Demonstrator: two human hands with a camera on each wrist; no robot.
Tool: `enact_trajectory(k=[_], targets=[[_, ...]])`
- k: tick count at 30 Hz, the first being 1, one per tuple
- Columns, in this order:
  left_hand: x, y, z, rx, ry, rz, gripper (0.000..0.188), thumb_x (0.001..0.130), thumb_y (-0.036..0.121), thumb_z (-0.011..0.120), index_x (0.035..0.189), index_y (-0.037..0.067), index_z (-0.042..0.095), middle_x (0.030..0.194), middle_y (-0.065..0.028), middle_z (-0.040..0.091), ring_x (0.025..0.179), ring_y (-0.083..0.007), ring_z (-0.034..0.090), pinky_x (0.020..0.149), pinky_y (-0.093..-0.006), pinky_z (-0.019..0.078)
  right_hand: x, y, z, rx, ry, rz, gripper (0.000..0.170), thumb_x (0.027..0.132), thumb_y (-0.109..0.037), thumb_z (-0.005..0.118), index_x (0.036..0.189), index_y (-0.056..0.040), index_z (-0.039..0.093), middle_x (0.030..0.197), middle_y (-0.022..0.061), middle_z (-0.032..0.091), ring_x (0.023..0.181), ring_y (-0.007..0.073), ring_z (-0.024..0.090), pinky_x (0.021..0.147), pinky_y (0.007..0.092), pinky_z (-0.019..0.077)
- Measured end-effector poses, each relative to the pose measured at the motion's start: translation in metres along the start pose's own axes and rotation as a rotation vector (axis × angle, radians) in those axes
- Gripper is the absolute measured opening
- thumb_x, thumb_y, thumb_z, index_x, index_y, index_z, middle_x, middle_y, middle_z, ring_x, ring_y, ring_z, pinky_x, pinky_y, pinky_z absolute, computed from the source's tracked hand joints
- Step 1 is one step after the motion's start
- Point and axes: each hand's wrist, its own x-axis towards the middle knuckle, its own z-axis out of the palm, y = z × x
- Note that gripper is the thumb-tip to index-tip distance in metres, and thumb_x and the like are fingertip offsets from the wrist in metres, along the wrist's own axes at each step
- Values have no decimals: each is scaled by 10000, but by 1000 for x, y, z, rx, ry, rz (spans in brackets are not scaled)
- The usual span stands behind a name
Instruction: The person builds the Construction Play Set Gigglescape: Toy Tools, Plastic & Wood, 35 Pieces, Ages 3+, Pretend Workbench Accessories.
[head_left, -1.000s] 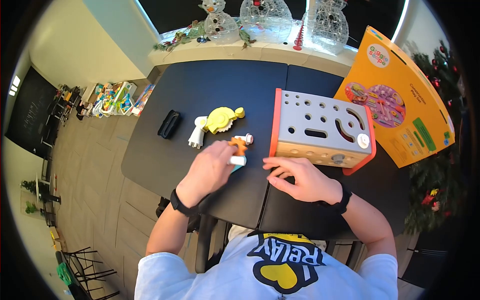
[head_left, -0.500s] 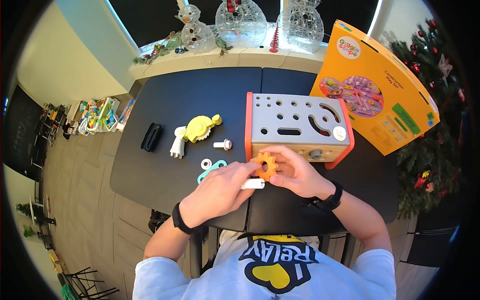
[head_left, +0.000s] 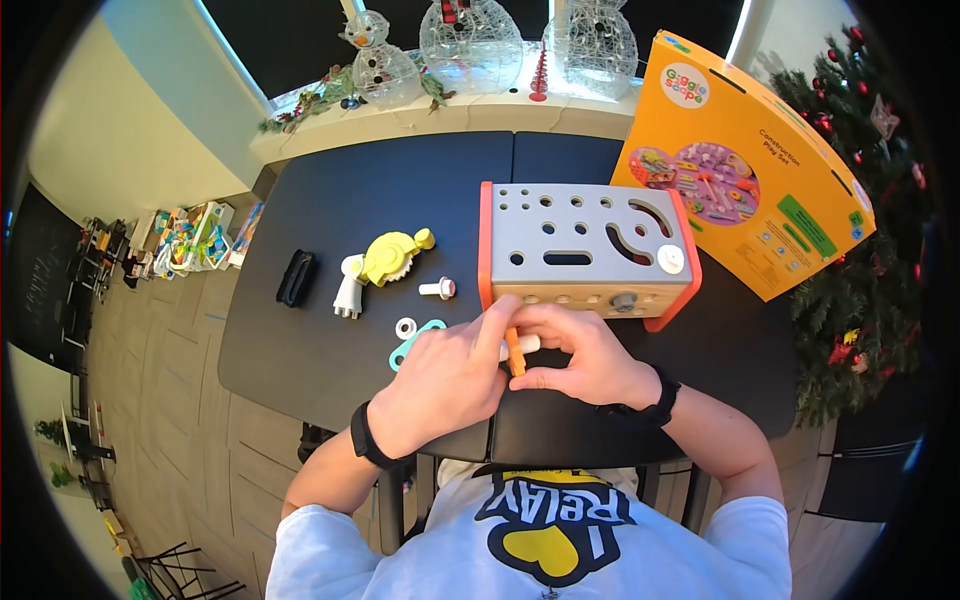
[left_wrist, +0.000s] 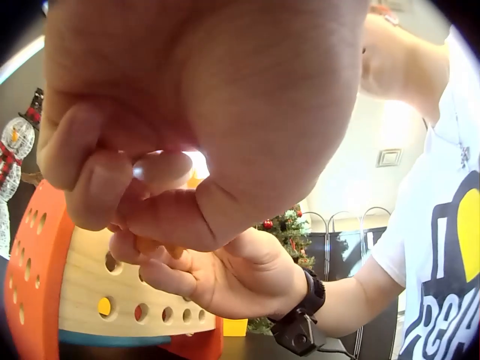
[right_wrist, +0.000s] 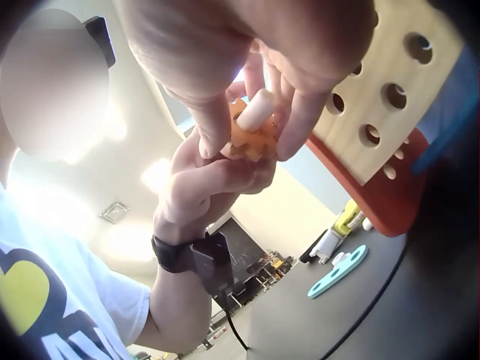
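An orange gear point(head_left: 516, 352) with a white peg point(head_left: 530, 343) through its middle is held between both hands, above the table's near edge. My right hand point(head_left: 590, 355) pinches the gear's rim between thumb and fingers, as the right wrist view shows. My left hand point(head_left: 445, 375) has its fingers curled at the peg's other side; the peg's white end point(right_wrist: 257, 110) sticks out toward the right palm. Left of the hands lie a teal strip point(head_left: 416, 344), a white ring point(head_left: 405, 327) and a white bolt point(head_left: 438, 289).
A grey-topped toy workbench point(head_left: 590, 235) with red ends stands behind the hands. An orange box point(head_left: 740, 170) leans at the right. A yellow toy saw point(head_left: 392, 258), a white clawed piece point(head_left: 349, 288) and a black object point(head_left: 296, 278) lie at the left of the table.
My left hand brought the white peg from the left side of the table. My right hand took hold of the gear, which has turned edge-on, with the peg now through it.
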Motion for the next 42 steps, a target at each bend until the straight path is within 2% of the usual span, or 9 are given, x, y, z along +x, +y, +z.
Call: enact_trajectory(k=[3, 9, 13, 16, 19, 22, 27, 34, 42], targets=[[-1, 1, 0, -130, -35, -39, 766, 788, -28, 656, 1481, -8, 328, 1055, -250, 702, 843, -421, 721, 645, -466, 559, -2, 0, 0, 95, 76, 30, 586, 871, -57, 848, 1369, 11, 546, 1339, 156, 658, 1235, 257, 681, 1066, 398, 555], [-3, -9, -14, -507, -126, -141, 729, 903, -37, 689, 1563, 14, 384, 1074, -169, 741, 784, -309, 718, 767, -384, 568, -7, 5, -9, 218, 35, 92, 583, 867, -33, 851, 1353, 7, 532, 1337, 147, 646, 1213, 231, 677, 1065, 385, 549], [-3, -9, -11, -481, -83, -238, 708, 811, 186, 892, 1442, 62, 596, 1111, -117, 707, 838, -225, 684, 740, -337, 563, -9, 6, -7, 334, -30, 95, 601, 858, -36, 862, 1350, -12, 518, 1290, 129, 645, 1148, 195, 682, 1035, 373, 555], [0, -17, -1, -281, 111, 85, 601, 761, 215, 908, 1309, 93, 693, 928, -76, 654, 789, -240, 655, 721, -353, 544, -13, 3, -2, 544, 36, 120, 634, 841, -60, 885, 1353, -20, 513, 1254, 112, 646, 1106, 168, 673, 1016, 365, 555], [2, -20, 12, -307, 180, 209, 512, 741, 209, 911, 1210, 109, 733, 959, -60, 631, 857, -252, 646, 740, -361, 544, -19, 12, -9, 513, -24, 231, 680, 831, -83, 901, 1371, -14, 494, 1214, 108, 651, 1075, 155, 660, 998, 363, 559], [2, -24, 24, -369, 129, 234, 421, 746, 184, 908, 1100, 77, 707, 1005, -72, 658, 872, -282, 659, 756, -384, 555, -22, 15, -18, 461, -118, 337, 630, 865, -122, 882, 1358, 6, 512, 1227, 124, 666, 1104, 164, 667, 1016, 355, 552], [10, -20, 44, -278, 154, 192, 338, 801, 182, 872, 1031, 50, 661, 967, -99, 690, 887, -323, 681, 741, -423, 562, -36, 1, -24, 314, 82, 424, 515, 914, -170, 840, 1305, 35, 573, 1258, 152, 693, 1143, 189, 698, 1018, 335, 557], [25, -12, 60, -179, 238, 121, 358, 780, 187, 900, 996, 24, 666, 892, -135, 710, 822, -331, 701, 708, -411, 562, -46, 4, -25, -221, 183, 169, 440, 900, -73, 805, 1275, 32, 600, 1071, 126, 759, 946, 178, 772, 881, 318, 617], [30, -1, 57, -17, 240, 57, 362, 740, 234, 917, 947, 36, 696, 950, -114, 713, 871, -300, 693, 702, -393, 556, -43, 12, -25, -512, 236, -49, 473, 874, -50, 807, 1292, -6, 589, 1088, 138, 735, 816, 234, 758, 730, 332, 599]])
